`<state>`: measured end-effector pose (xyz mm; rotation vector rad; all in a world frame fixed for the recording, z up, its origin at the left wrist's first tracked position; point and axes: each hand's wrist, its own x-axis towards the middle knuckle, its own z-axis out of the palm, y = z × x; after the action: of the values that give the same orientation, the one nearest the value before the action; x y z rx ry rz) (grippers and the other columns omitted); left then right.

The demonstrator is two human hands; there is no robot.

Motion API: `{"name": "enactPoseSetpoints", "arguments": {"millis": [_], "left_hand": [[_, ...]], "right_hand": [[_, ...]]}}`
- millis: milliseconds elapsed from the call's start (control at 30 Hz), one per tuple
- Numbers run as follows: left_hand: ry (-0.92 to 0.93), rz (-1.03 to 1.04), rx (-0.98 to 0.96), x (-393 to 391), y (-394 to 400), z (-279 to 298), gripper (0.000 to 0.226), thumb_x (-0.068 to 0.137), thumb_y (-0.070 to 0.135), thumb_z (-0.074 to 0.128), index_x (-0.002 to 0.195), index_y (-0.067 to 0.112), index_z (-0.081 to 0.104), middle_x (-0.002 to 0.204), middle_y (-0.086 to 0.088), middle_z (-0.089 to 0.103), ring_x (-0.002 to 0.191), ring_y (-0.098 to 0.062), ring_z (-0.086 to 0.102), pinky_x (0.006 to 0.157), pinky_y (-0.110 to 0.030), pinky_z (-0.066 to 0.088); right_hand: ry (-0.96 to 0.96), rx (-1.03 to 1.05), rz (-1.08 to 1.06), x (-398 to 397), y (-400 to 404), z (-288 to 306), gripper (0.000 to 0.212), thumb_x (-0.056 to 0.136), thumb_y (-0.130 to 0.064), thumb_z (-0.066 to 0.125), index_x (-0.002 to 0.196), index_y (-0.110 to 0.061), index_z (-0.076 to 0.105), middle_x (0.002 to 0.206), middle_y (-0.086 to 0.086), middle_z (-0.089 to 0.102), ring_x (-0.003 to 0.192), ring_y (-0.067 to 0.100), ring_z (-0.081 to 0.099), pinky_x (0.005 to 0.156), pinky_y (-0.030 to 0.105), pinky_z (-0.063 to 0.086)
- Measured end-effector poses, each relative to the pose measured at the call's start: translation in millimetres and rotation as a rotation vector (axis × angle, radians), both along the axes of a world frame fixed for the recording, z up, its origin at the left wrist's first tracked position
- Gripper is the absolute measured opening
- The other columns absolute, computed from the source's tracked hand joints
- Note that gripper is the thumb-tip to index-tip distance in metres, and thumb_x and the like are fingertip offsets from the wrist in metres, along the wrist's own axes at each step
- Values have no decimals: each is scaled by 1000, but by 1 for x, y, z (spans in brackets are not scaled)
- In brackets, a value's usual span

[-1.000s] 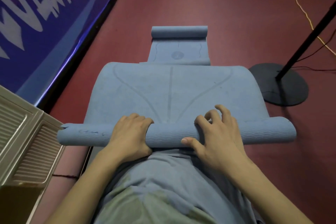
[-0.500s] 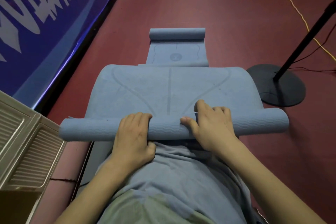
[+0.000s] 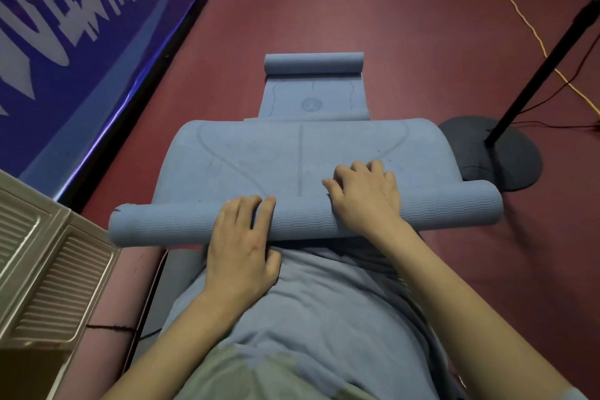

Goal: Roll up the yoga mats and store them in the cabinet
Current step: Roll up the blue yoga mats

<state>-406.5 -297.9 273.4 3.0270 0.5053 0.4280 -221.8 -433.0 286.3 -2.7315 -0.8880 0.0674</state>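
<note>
A blue yoga mat point(image 3: 259, 153) lies on the red floor in front of me, its near end wound into a roll point(image 3: 454, 208) that spans the width. My left hand point(image 3: 242, 247) presses on the roll left of centre with fingers laid fairly straight over its top. My right hand point(image 3: 363, 195) reaches over the roll right of centre, fingers curled round its far side, thumb pointing left. A second blue mat point(image 3: 311, 101) lies beyond the first, its far end in a small roll point(image 3: 313, 63).
A black stand with a round base point(image 3: 506, 153) and slanting pole point(image 3: 545, 68) sits just right of the mat. A yellow cable point(image 3: 519, 10) crosses the floor behind it. A blue banner point(image 3: 81, 26) lines the left side. A beige louvred panel point(image 3: 48, 269) stands at near left.
The roll has moved forward, away from me, and grown thicker. Both hands travelled with it; my right hand went from spread fingers to curled over the roll's top.
</note>
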Motion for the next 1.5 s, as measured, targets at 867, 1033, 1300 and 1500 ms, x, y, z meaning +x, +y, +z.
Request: {"name": "enactPoseSetpoints", "arguments": {"millis": [867,1033,1300,1500], "left_hand": [[22,45,100,30,6,-18,93,68,20,68,153,0,36,155,-19,39,147,-42,30,124,-56,19],[59,47,180,45,23,-19,97,66,39,78,148,2,41,143,-14,49,133,-38,44,117,-50,30],[50,14,238,62,41,-15,95,42,45,85,127,14,56,122,-4,59,108,-28,56,91,-42,36],[102,26,241,77,53,-13,94,40,66,88,117,21,57,108,4,61,99,-23,57,84,-38,33]], "right_hand": [[292,12,-10,67,40,10,34,79,-35,61,59,-12,47,64,6,52,64,29,50,50,31,29],[124,146,46,63,47,12,40,87,-29,55,57,-9,38,55,9,44,54,29,41,49,32,29],[109,159,40,65,44,10,58,97,-38,50,50,-12,30,47,7,34,50,30,38,48,34,25],[138,158,35,69,44,13,64,101,-50,41,52,-10,35,54,10,46,58,33,47,57,38,33]]}}
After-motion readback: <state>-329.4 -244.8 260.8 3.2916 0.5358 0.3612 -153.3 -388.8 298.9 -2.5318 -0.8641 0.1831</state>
